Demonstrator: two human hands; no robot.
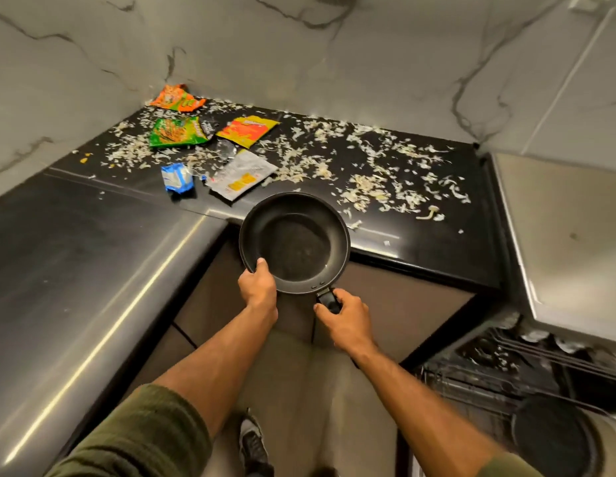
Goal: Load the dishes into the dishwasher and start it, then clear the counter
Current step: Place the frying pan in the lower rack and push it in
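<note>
Counted on the black counter point(437, 256): five wrappers, all toward its back left corner. One orange wrapper point(176, 98) lies right in the corner against the marble wall, one green wrapper point(175, 132) just in front of it, one yellow-and-red wrapper point(248, 130) to the right of the green one, one white sachet point(242, 175) with a yellow patch nearer the front edge, and one small blue-and-white wrapper point(177, 178) just left of the sachet. Pale vegetable scraps point(368, 187) are strewn over most of the counter from the back edge to the front, too many to count. You hold one frying pan point(294, 241), black, round, its dark inside bare apart from a slight sheen; it hangs level over the counter's front edge, partly above the surface and partly above the cabinet front below. Your left hand point(258, 287) grips the near left rim, thumb hooked over the lip and inside the pan, fingers hidden beneath. Your right hand point(347, 321) is curled round the short black handle point(327, 299), thumb and forefinger wrapped on it. Both sleeves are olive green, pushed up the forearms. At the lower right one dishwasher rack point(540, 356) stands pulled out below the counter's right end, with one dark round dish point(554, 438) at its near side; what else it carries is too blurred to tell. One shoe point(253, 442) shows on the floor between your arms.
</note>
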